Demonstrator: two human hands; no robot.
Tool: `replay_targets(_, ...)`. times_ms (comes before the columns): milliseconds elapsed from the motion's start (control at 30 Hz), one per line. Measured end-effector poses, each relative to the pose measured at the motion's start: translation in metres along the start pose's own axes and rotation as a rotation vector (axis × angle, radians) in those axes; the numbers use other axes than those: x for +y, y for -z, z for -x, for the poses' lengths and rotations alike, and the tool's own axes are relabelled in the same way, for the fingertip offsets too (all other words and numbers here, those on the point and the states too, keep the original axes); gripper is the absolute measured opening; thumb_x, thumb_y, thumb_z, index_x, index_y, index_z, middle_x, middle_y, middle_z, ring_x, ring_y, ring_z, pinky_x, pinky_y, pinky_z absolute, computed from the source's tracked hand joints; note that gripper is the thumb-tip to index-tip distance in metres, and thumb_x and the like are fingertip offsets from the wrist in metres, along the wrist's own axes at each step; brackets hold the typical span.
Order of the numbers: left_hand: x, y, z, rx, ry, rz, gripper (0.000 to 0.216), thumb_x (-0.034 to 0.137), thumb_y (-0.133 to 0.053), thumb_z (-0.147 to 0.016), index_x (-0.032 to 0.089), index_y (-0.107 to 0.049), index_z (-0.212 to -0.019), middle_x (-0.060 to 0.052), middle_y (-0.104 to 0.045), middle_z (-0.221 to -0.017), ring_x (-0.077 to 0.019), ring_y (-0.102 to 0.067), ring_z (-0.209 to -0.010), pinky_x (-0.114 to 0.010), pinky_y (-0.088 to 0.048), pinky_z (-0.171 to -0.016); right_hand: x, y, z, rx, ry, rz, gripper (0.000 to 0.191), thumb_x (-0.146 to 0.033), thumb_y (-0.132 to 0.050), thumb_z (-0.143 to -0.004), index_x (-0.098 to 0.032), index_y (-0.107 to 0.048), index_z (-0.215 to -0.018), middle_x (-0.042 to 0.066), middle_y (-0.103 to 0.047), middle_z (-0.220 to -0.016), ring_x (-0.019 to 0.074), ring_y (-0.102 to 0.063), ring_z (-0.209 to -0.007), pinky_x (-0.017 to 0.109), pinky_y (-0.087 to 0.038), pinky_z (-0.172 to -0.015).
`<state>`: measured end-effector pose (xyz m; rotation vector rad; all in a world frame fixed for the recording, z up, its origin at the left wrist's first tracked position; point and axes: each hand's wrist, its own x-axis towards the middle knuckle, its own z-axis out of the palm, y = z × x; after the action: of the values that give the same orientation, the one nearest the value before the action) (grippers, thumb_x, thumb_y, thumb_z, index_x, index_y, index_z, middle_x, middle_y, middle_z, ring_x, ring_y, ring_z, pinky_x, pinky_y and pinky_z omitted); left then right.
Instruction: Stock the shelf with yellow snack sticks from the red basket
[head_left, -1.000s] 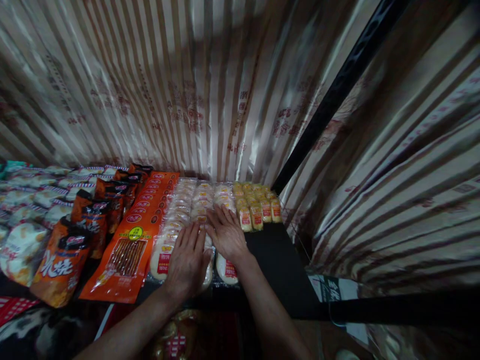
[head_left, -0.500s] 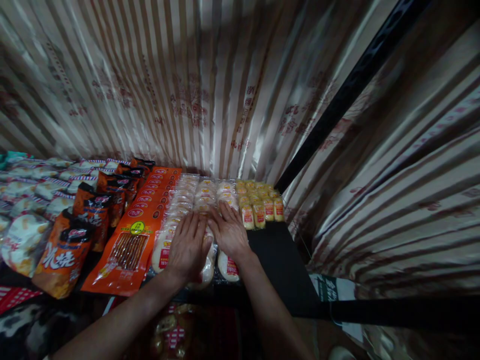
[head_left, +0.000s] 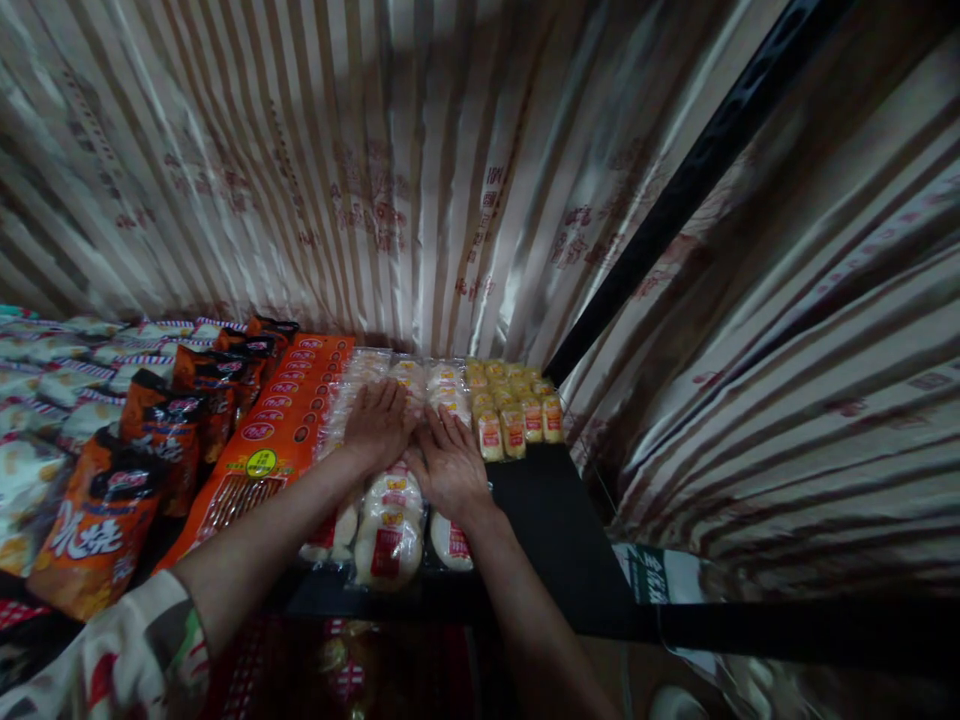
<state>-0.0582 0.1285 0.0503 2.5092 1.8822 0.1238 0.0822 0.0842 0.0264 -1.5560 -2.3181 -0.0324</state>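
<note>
Rows of clear-wrapped white rice crackers (head_left: 390, 535) with red labels lie on a black shelf (head_left: 555, 530). My left hand (head_left: 377, 425) rests flat, fingers stretched, over the left and middle rows. Beside it, my right hand (head_left: 452, 462) lies palm down with spread fingers on the right-hand row. The thumb sides of both hands are close together. Small yellow-wrapped snack packs (head_left: 517, 405) stand in short rows right of the crackers. To the left are overlapping orange snack packets (head_left: 259, 450), partly covered by my left forearm.
Orange and black snack bags (head_left: 97, 530) and white snack bags (head_left: 30, 480) fill the shelf's left side. A slanting black post (head_left: 652, 225) rises at the back right corner. Striped curtain fabric (head_left: 420, 200) hangs behind. Below the shelf, further packages (head_left: 349, 660) show dimly.
My left hand has moved away from me along the crackers, uncovering more of the middle row's near end. My right hand stays on its row. The view has shifted slightly.
</note>
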Motion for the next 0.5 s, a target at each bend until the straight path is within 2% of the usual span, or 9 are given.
replay_targets(167, -0.001, -0.007, -0.001, 0.041, -0.034, -0.011, 0.057, 0.040, -0.019, -0.097, 0.008, -0.039, -0.140, -0.013, -0.033, -0.149, -0.0249, -0.023, -0.141, -0.047, -0.014, -0.115, -0.001, 0.002, 0.000, -0.009, 0.005, 0.014, 0.051, -0.045, -0.041, -0.093, -0.019, -0.047, -0.136, 0.011, -0.037, -0.148, 0.0251, -0.024, -0.141, 0.044, -0.019, -0.115)
replay_targets(333, 0.003, 0.000, -0.001, 0.029, 0.013, 0.033, 0.056, 0.040, -0.020, -0.097, 0.009, -0.040, -0.139, -0.013, -0.034, -0.149, -0.0251, -0.025, -0.140, -0.046, -0.016, -0.115, -0.001, 0.003, 0.000, -0.002, 0.015, 0.025, 0.052, -0.042, -0.040, -0.093, -0.017, -0.044, -0.138, 0.011, -0.037, -0.148, 0.0256, -0.023, -0.141, 0.045, -0.019, -0.114)
replay_targets(500, -0.009, 0.009, -0.008, 0.109, 0.004, 0.013, 0.056, 0.042, -0.025, -0.096, 0.014, -0.032, -0.144, -0.011, -0.025, -0.153, -0.0271, -0.013, -0.143, -0.047, -0.014, -0.115, -0.002, 0.004, 0.000, 0.000, 0.005, 0.015, 0.048, -0.043, -0.039, -0.094, -0.023, -0.045, -0.137, 0.009, -0.037, -0.148, 0.0248, -0.023, -0.141, 0.046, -0.020, -0.114)
